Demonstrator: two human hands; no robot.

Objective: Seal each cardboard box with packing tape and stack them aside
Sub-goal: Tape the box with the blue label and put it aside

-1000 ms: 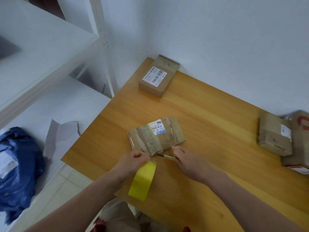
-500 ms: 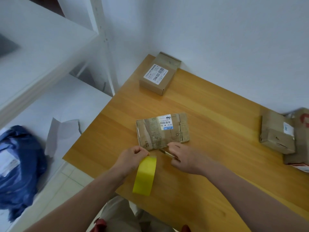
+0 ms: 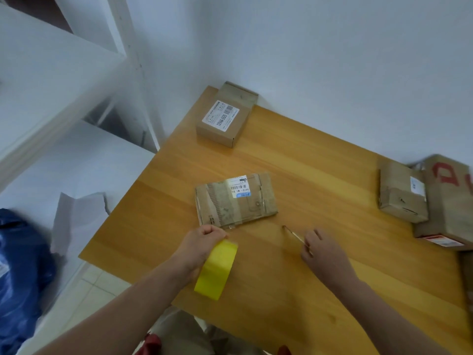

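Note:
A flat cardboard box (image 3: 235, 199) with a barcode label and clear tape across its top lies in the middle of the wooden table (image 3: 320, 160). Just in front of its near left corner, my left hand (image 3: 202, 243) grips a yellow roll of tape (image 3: 216, 269), which hangs below the fist. My right hand (image 3: 322, 248) is off to the right of the box and pinches a thin metal blade (image 3: 294, 234) that points toward the box without touching it.
A small labelled box (image 3: 226, 117) sits at the table's far left corner. Two more boxes (image 3: 401, 193) (image 3: 450, 201) crowd the right edge. White shelving (image 3: 58, 80) and a blue bag (image 3: 18, 272) stand to the left of the table.
My right hand with the blade has pulled away to the right from the box's near edge. The box has turned slightly. My left hand keeps the tape roll by the near left corner.

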